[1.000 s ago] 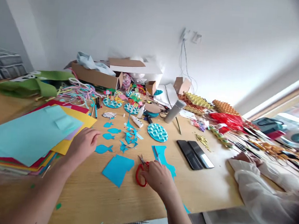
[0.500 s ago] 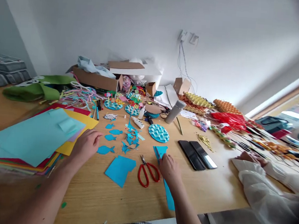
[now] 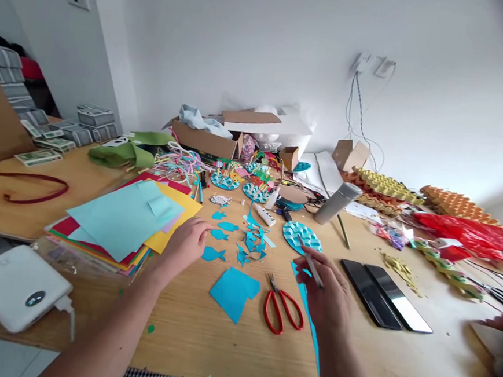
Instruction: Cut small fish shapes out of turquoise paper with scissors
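Observation:
My left hand (image 3: 189, 239) rests with curled fingers at the edge of the yellow paper (image 3: 189, 210), beside several blue paper fish (image 3: 214, 254); nothing shows in its grasp. Slightly above the table, my right hand (image 3: 328, 290) grips a slim, pale pen (image 3: 313, 266), its tip toward a round blue-and-white wavy piece (image 3: 302, 238). A long blue paper strip (image 3: 313, 333) lies partly under my right forearm. Between my hands are red-handled scissors (image 3: 283, 307), a larger blue paper piece (image 3: 234, 292) and blue scraps (image 3: 252, 244).
Left lies a stack of coloured paper (image 3: 118, 219), with a white power bank (image 3: 17, 286) nearer me. Two dark phones (image 3: 371, 294) lie to the right, below a grey flask (image 3: 337, 204). Craft pieces and boxes (image 3: 207, 141) line the wall. Another person's hand (image 3: 502, 322) shows far right.
The view has swung left. My right hand has risen from the blue strip and turned, with the pen now plainly visible in its fingers. My left hand stays by the fish.

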### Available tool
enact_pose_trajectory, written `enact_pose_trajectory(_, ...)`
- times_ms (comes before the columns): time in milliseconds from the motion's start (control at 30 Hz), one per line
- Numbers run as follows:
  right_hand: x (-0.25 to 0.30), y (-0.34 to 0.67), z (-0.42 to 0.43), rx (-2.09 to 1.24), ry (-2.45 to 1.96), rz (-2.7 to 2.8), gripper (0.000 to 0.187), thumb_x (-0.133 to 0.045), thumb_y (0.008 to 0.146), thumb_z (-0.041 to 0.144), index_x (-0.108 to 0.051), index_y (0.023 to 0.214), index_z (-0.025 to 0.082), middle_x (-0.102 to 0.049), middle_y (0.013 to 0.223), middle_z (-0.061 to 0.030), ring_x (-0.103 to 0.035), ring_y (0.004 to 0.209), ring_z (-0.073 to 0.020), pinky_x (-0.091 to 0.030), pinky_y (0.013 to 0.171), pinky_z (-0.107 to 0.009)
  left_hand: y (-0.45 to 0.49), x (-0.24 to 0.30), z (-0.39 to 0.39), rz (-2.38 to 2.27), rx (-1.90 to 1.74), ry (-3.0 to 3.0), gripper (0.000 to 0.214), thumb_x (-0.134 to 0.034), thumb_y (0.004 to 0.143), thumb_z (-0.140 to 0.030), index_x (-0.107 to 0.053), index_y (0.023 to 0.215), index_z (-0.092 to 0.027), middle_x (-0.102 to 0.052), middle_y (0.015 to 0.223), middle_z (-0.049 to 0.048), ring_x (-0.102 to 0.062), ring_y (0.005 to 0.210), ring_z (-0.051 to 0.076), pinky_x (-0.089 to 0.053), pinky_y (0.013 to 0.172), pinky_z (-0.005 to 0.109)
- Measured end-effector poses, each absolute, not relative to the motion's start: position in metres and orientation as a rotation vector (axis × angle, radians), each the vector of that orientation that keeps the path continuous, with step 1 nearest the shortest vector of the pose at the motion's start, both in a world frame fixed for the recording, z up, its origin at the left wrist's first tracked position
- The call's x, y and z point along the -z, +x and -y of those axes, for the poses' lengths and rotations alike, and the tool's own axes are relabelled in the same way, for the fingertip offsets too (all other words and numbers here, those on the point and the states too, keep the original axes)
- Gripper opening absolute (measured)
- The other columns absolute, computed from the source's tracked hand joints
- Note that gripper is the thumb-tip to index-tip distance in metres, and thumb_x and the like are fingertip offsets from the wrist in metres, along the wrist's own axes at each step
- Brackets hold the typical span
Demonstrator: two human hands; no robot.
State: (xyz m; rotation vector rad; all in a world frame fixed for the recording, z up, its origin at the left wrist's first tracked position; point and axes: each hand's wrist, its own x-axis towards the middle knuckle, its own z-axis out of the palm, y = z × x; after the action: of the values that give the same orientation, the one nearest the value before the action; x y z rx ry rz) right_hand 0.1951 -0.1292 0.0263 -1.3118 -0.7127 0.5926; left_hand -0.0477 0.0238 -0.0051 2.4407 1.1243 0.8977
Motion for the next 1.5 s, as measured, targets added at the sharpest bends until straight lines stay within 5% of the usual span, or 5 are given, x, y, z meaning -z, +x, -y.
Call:
enact_pose_trajectory(200,-0.022,0.143,0.086,-0.574,-0.965,0.689,0.026,-0.073,0.072,0.029,-0.058,0.093,0.022,-0.067,0.081,0.0001,-0.063,0.076,-0.0150,-0.047,0.073,-0.030,-0.054,-0.016,-0.015,-1.079,-0.628,2.525,0.036,-0.041,0.079,-0.001,-0.067,0.098,-0.016,-0.070,0.102,0.0088,-0.062,0.099,0.022,-0.048,0.088,0.035)
enact_pose_trajectory(433,-0.004,0.112,0.051,-0.741,-1.061,0.503,0.033,-0.070,0.072,0.046,-0.049,0.072,0.020,-0.052,0.046,0.0068,-0.048,0.044,-0.0104,-0.036,0.048,-0.022,-0.067,-0.004,0.001,-0.960,-0.323,2.713,0.029,-0.048,0.078,-0.006,-0.068,0.095,-0.018,-0.064,0.097,0.0113,-0.056,0.104,0.025,-0.037,0.100,0.044)
enact_pose_trajectory(733,0.022,0.097,0.043,-0.991,-1.069,0.488,0.048,-0.045,0.083,0.064,-0.056,0.075,0.018,-0.056,0.051,0.0015,-0.053,0.046,-0.0141,-0.040,0.048,-0.025,-0.067,0.014,0.016,-1.029,-0.306,2.775,0.024,-0.054,0.084,-0.022,-0.065,0.106,-0.021,-0.058,0.112,0.0122,-0.048,0.115,0.029,-0.034,0.103,0.051)
enact_pose_trajectory(1033,0.042,0.092,0.042,-0.925,-1.168,0.748,0.022,-0.064,0.081,0.041,-0.057,0.081,0.020,-0.049,0.052,0.0069,-0.049,0.046,-0.0112,-0.039,0.047,-0.022,-0.046,0.025,0.033,-1.179,-0.144,2.792,0.041,-0.057,0.083,-0.031,-0.061,0.119,-0.013,-0.060,0.110,0.0195,-0.049,0.111,0.036,-0.039,0.096,0.053)
enact_pose_trajectory(1500,0.052,0.091,0.045,-0.853,-1.359,0.914,0.018,-0.061,0.081,0.033,-0.052,0.071,0.020,-0.054,0.055,0.0037,-0.053,0.047,-0.0134,-0.043,0.046,-0.024,-0.037,0.032,0.037,-1.177,0.051,2.925,0.049,-0.056,0.083,-0.037,-0.059,0.126,-0.012,-0.060,0.120,0.0244,-0.052,0.112,0.039,-0.035,0.096,0.056)
